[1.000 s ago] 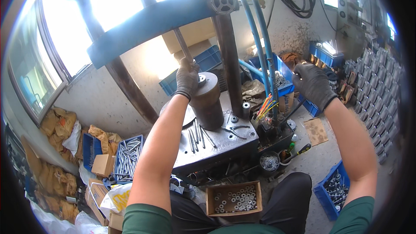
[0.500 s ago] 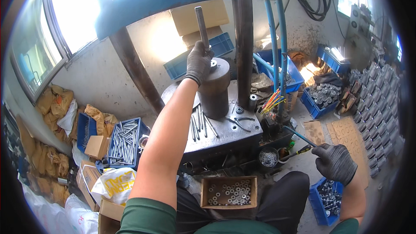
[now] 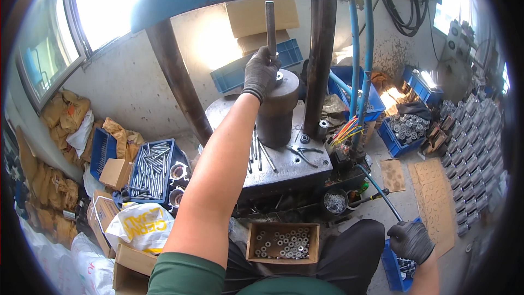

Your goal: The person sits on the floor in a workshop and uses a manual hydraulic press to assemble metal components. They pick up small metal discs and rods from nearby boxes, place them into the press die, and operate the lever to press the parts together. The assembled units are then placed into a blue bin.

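Observation:
My left hand [image 3: 261, 75], in a dark knit glove, is closed around the lower part of a steel shaft [image 3: 270, 24]. The shaft stands upright above a thick dark metal cylinder [image 3: 277, 117]. A small light ring [image 3: 279, 77] shows on the cylinder's top, beside my fingers; the shaft's lower end is hidden by the hand. The cylinder stands on the metal press bed [image 3: 289, 177], where several thin rods and pliers [image 3: 303, 155] lie. At the lower right my gloved right hand [image 3: 410, 241] grips the end of a blue lever [image 3: 382, 195].
A wooden box of small metal rings [image 3: 283, 262] sits before my lap. Left of the bed is a blue bin of shafts [image 3: 151, 172]. Press columns [image 3: 321, 65] flank the cylinder. Blue hoses [image 3: 367, 49], parts bins [image 3: 394, 145] and stacked metal parts [image 3: 472, 158] are on the right.
My right hand has moved down with the lever, which now slopes more steeply. My left hand stays on the shaft, which looks more vertical. The whole view has shifted slightly.

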`<action>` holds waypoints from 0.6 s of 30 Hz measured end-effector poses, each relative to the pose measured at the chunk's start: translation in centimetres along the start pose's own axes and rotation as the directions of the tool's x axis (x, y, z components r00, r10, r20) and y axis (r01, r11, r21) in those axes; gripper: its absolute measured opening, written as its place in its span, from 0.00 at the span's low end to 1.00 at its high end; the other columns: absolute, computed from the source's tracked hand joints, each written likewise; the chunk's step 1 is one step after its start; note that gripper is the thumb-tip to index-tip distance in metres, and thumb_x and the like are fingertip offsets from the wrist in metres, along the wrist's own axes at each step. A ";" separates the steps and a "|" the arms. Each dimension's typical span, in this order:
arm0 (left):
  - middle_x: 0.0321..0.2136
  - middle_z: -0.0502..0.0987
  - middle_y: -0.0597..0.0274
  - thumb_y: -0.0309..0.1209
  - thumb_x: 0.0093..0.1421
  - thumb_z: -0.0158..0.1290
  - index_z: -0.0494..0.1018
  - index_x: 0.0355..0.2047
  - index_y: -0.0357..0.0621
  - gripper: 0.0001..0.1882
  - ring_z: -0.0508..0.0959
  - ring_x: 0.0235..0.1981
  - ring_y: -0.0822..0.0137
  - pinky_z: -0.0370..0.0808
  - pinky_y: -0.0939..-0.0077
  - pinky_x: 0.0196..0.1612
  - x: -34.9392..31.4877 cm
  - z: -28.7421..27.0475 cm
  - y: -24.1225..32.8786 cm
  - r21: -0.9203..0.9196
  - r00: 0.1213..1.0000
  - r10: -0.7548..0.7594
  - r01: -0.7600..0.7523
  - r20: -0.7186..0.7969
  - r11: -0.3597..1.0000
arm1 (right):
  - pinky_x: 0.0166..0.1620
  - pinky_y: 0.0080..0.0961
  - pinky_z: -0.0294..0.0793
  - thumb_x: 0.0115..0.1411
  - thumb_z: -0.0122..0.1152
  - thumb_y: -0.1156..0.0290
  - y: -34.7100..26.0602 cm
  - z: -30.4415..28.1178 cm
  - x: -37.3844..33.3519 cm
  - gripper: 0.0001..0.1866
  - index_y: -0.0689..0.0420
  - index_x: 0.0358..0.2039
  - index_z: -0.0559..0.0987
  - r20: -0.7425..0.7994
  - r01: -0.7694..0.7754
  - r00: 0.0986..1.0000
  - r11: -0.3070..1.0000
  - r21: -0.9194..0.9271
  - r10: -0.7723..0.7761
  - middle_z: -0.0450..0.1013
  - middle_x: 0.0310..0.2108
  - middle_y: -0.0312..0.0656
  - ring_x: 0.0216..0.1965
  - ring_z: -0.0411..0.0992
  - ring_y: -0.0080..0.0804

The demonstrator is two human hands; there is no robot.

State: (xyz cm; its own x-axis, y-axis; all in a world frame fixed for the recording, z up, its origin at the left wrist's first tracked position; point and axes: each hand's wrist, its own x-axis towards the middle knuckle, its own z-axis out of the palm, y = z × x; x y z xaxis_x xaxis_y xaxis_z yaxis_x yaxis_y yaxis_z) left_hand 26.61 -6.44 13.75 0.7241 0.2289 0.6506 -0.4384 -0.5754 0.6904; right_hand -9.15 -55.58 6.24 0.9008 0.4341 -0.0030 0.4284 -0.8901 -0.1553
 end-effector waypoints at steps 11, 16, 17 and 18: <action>0.42 0.84 0.47 0.31 0.63 0.64 0.78 0.48 0.47 0.14 0.84 0.45 0.48 0.80 0.57 0.51 -0.5 -0.8 1.0 0.011 0.999 -0.040 0.041 -0.012 0.999 | 0.34 0.44 0.79 0.54 0.66 0.65 -2.2 -0.5 0.6 0.08 0.56 0.24 0.84 -0.085 -0.133 0.987 0.990 0.056 0.138 0.78 0.24 0.49 0.28 0.79 0.52; 0.42 0.84 0.48 0.31 0.63 0.65 0.78 0.46 0.46 0.13 0.84 0.45 0.48 0.80 0.57 0.51 -0.5 -0.8 1.1 0.054 0.999 -0.027 0.028 -0.018 0.998 | 0.35 0.44 0.80 0.54 0.65 0.66 -2.5 -1.4 1.0 0.08 0.56 0.25 0.84 -0.055 -0.120 0.991 0.992 0.026 0.121 0.79 0.25 0.49 0.29 0.80 0.52; 0.42 0.84 0.48 0.31 0.63 0.65 0.78 0.46 0.46 0.13 0.85 0.45 0.48 0.80 0.57 0.51 -0.5 -0.8 1.2 0.052 0.999 -0.027 0.028 -0.020 0.998 | 0.36 0.44 0.81 0.54 0.65 0.66 -2.4 -1.5 1.0 0.07 0.55 0.26 0.85 -0.039 -0.115 0.993 0.993 0.016 0.116 0.80 0.26 0.49 0.30 0.81 0.52; 0.42 0.84 0.48 0.31 0.63 0.65 0.78 0.46 0.46 0.12 0.84 0.45 0.47 0.80 0.57 0.51 -0.5 -0.8 1.3 0.055 0.999 -0.032 0.032 -0.012 0.998 | 0.37 0.44 0.81 0.54 0.65 0.67 -2.1 -1.7 1.1 0.07 0.55 0.27 0.86 -0.023 -0.111 0.994 0.994 0.007 0.111 0.80 0.27 0.49 0.30 0.81 0.51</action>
State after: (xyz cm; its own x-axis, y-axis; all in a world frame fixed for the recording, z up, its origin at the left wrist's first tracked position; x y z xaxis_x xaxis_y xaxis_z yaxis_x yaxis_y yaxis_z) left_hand 25.25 -6.69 14.54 0.7312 0.2564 0.6321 -0.3847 -0.6102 0.6926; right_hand -8.94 -53.42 8.25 0.9441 0.3297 0.0025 0.3258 -0.9317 -0.1606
